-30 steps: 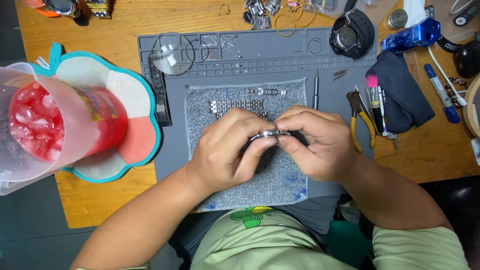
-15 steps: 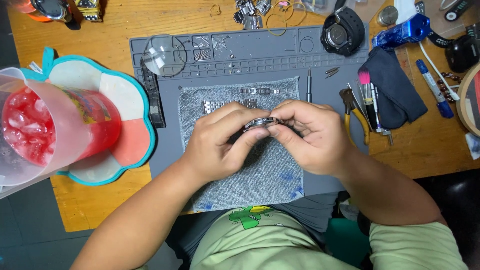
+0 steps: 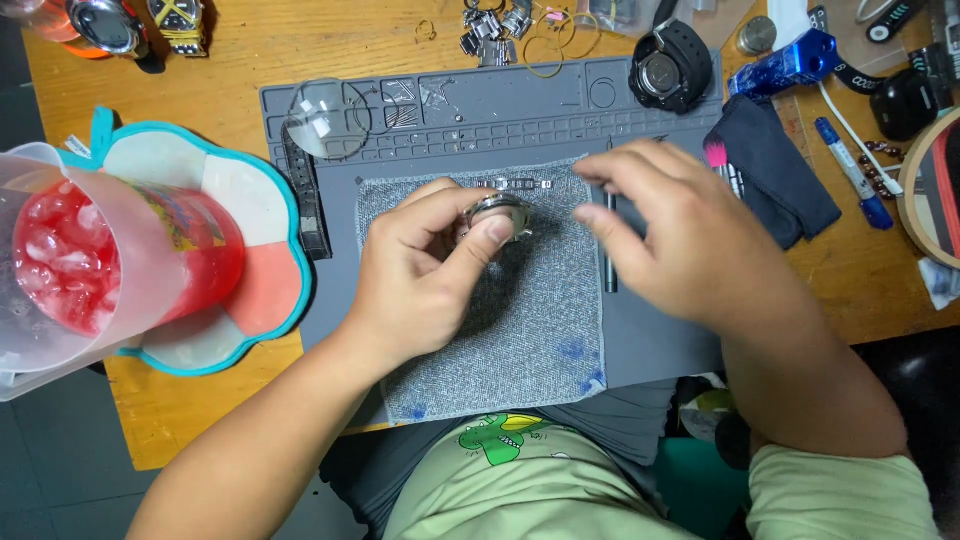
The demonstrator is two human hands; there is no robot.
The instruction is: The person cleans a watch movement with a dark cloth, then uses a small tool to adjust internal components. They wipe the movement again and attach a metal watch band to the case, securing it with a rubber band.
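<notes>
Overhead, left hand (image 3: 425, 270) pinching watch case (image 3: 497, 213), right hand (image 3: 675, 225) apart

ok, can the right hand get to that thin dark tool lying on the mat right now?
Probably yes. The right hand is open and hovers right over the thin dark tool at the cloth's right edge, with nothing between them. The left hand holds the watch case off to the side.

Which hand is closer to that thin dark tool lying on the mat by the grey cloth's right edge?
Right. The right hand hovers open directly over the thin dark tool, covering its upper part. The left hand is off to its left, holding the round watch case above the grey cloth.
</notes>
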